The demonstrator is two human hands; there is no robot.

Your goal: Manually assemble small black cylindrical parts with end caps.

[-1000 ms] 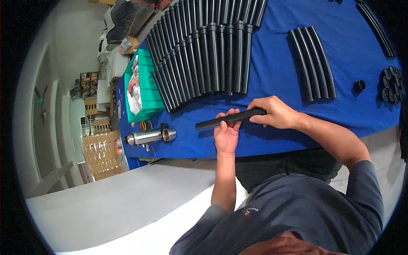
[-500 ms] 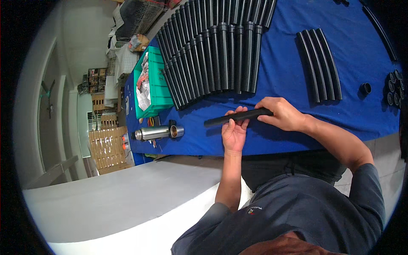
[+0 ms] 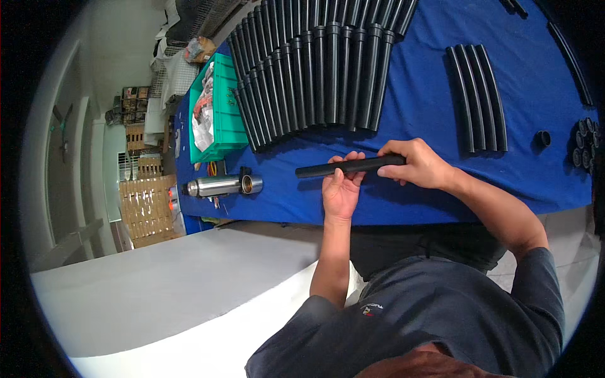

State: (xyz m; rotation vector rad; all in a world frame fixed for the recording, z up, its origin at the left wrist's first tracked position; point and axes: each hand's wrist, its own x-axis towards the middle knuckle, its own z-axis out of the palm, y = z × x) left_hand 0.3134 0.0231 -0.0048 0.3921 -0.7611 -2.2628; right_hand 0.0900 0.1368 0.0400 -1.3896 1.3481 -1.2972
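Holding the black tube over the table, I read on my feed the left hand gripping it lightly, fingers curled, and the right hand wrapped round its right end. A slack left thumb could let it roll; swinging left might hit the steel flask, pushing forward the ranked black tubes.

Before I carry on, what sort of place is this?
Probably a small workshop or assembly room: rows of matching black tubes and a green crate on a blue-covered table.
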